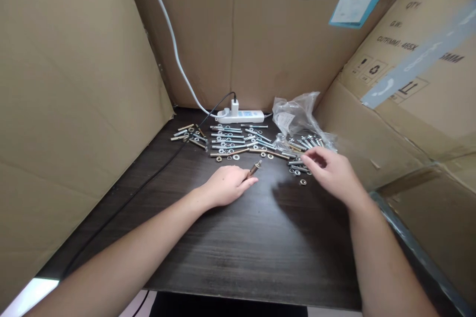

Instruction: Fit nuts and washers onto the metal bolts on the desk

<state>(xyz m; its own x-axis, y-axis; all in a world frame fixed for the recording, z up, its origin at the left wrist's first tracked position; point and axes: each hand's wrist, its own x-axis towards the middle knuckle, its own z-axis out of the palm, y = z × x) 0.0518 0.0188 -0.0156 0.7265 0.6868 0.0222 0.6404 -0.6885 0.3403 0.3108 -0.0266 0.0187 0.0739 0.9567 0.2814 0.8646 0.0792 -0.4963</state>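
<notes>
My left hand (231, 183) is closed around an expansion bolt (254, 168), its threaded tip pointing up and away to the right. Over the parts at the right, my right hand (332, 171) has thumb and forefinger pinched together; whatever may be between them is hidden. Just beyond its fingertips lie several bolts (307, 142) in a heap, partly on clear plastic. Loose washers and a nut (303, 183) rest on the table below that hand. Farther back, bolts (226, 147) are laid in rows with nuts and washers (236, 157) among them.
A white power strip (241, 117) with a plug and cables lies at the back. Beside it is a crumpled clear plastic bag (295, 111). More bolts (182, 132) sit at the left near a black cable (148, 181). Cardboard boxes (208, 34) wall in the dark table (238, 252).
</notes>
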